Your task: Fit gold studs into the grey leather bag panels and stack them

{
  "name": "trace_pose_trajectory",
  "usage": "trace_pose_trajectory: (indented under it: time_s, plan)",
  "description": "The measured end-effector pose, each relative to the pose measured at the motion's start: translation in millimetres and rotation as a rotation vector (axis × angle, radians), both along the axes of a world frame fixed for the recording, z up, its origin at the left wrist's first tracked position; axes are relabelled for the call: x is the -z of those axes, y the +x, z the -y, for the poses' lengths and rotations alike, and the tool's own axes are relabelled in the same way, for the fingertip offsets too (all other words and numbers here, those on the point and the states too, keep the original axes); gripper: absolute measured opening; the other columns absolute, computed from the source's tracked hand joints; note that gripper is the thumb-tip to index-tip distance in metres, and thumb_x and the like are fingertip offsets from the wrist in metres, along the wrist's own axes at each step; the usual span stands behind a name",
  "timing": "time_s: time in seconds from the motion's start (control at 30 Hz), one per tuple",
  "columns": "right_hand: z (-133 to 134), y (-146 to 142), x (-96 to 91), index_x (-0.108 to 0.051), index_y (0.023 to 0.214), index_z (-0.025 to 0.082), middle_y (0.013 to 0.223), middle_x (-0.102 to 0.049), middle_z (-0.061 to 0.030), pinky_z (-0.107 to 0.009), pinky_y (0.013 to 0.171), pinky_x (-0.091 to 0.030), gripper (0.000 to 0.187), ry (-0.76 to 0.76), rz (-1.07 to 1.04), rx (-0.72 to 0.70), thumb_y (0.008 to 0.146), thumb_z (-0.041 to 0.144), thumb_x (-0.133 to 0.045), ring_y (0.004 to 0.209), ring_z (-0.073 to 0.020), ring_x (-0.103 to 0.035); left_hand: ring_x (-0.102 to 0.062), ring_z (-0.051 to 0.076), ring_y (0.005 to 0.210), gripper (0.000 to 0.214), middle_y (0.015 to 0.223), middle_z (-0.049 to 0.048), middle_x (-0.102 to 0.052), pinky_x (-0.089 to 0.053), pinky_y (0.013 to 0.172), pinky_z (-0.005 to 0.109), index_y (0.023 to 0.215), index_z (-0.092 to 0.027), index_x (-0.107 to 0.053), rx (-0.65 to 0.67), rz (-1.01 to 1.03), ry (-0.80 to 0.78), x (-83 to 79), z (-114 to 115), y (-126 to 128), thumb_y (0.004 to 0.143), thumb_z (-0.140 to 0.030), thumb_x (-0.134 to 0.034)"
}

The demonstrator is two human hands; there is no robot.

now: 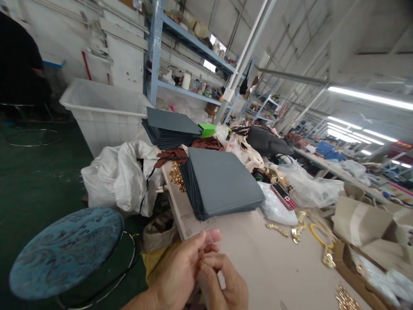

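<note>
My left hand and my right hand meet at the near edge of the table. The left is half curled, thumb alongside bent fingers. My right thumb and forefinger pinch together against the left fingers. A tiny coppery bit shows between them, too small and covered to name. Just beyond the hands lies a stack of dark grey sheets. Gold-coloured metal pieces are heaped at its left side. To the right lie gold chain pieces and a yellow ring.
Behind is a second sheet stack. A red keypad phone rests on a plastic bag. An open cardboard box stands right, more gold pieces before it. Left are a blue round stool, white sack and white bin.
</note>
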State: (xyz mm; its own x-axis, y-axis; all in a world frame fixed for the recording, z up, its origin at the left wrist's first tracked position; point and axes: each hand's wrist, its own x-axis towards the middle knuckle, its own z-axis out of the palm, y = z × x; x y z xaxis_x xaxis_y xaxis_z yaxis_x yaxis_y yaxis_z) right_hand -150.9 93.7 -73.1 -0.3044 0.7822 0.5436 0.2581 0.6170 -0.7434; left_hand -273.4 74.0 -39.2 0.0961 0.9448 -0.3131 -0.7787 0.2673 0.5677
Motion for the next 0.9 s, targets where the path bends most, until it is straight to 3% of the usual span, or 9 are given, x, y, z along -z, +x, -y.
trace_pose_trajectory:
  time_s: [0.1,0.2,0.37,0.5,0.57,0.63,0.73,0.83,0.9]
  plan:
    - [0,12,-17.2,-0.068,0.080,0.019,0.074,-0.070,-0.0014,-0.024,0.064,-0.053,0.021,-0.530,-0.122,-0.040,0.089,0.037,-0.061,0.069,-0.0167,-0.064,-0.058,0.020,0.093,0.036,0.099,0.0050,-0.067,-0.045,0.082,0.027,0.101,-0.020,-0.073,-0.017,-0.274,0.117,2.4,6,-1,0.077,-0.047,-0.072]
    - [-2,16,-18.2,-0.067,0.078,0.018,0.075,-0.067,-0.0019,-0.027,0.070,-0.054,0.024,-0.718,-0.313,-0.079,0.084,0.041,-0.068,0.072,-0.0168,-0.062,-0.059,0.019,0.090,0.022,0.094,0.0036,-0.065,-0.045,0.082,0.026,0.095,-0.022,-0.075,-0.028,-0.508,0.282,7.3,7,-3,0.079,-0.038,-0.073]
    - [0,12,-10.7,-0.062,0.068,0.018,0.059,-0.052,0.0025,-0.024,0.059,-0.049,0.030,-0.679,-0.387,-0.039,0.084,0.043,-0.067,0.058,-0.0124,-0.052,-0.059,0.017,0.073,0.016,0.073,0.0025,-0.065,-0.046,0.070,0.025,0.084,-0.018,-0.076,-0.031,-0.591,0.298,10.0,3,-4,0.080,-0.034,-0.071]
    - [6,8,-20.3,-0.065,0.073,0.020,0.068,-0.055,0.0006,-0.024,0.061,-0.048,0.022,-0.370,-0.287,0.069,0.088,0.036,-0.063,0.065,-0.0137,-0.055,-0.057,0.013,0.063,0.022,0.067,0.0025,-0.067,-0.045,0.062,0.022,0.079,-0.015,-0.075,0.010,-0.459,0.238,9.4,3,-5,0.075,-0.036,-0.077]
    - [5,6,-24.5,-0.066,0.074,0.021,0.069,-0.056,0.0008,-0.023,0.061,-0.048,0.018,-0.277,-0.276,0.026,0.088,0.031,-0.062,0.066,-0.0130,-0.055,-0.058,0.012,0.061,0.026,0.066,0.0031,-0.067,-0.045,0.058,0.019,0.077,-0.014,-0.074,0.039,-0.291,0.180,10.4,3,-5,0.071,-0.037,-0.081]
    - [3,4,-25.1,-0.065,0.072,0.021,0.067,-0.055,0.0016,-0.021,0.058,-0.048,0.017,-0.297,-0.337,-0.057,0.088,0.028,-0.063,0.063,-0.0120,-0.055,-0.060,0.011,0.060,0.028,0.065,0.0041,-0.067,-0.045,0.054,0.017,0.077,-0.012,-0.073,0.082,-0.098,0.120,11.6,3,-5,0.068,-0.036,-0.085]
    - [-2,2,-21.0,-0.063,0.069,0.019,0.063,-0.057,0.0009,-0.022,0.055,-0.049,0.023,-0.460,-0.492,-0.114,0.086,0.034,-0.065,0.059,-0.0121,-0.055,-0.063,0.011,0.061,0.026,0.065,0.0045,-0.067,-0.048,0.054,0.014,0.078,-0.012,-0.071,0.103,0.078,0.073,12.2,1,-8,0.068,-0.031,-0.085]
    - [-9,4,-18.4,-0.064,0.072,0.017,0.066,-0.063,-0.0017,-0.025,0.057,-0.051,0.026,-0.590,-0.489,-0.048,0.083,0.040,-0.069,0.059,-0.0132,-0.058,-0.064,0.011,0.064,0.019,0.075,0.0052,-0.068,-0.052,0.058,0.017,0.080,-0.013,-0.069,0.059,0.130,0.041,11.7,0,-14,0.070,-0.022,-0.082]
    - [-16,8,-22.3,-0.068,0.081,0.017,0.067,-0.064,-0.0018,-0.025,0.058,-0.051,0.023,-0.580,-0.369,0.043,0.082,0.040,-0.070,0.060,-0.0136,-0.059,-0.065,0.012,0.067,0.019,0.082,0.0057,-0.069,-0.053,0.059,0.019,0.084,-0.013,-0.068,0.018,0.129,0.028,11.3,0,-18,0.069,-0.018,-0.079]
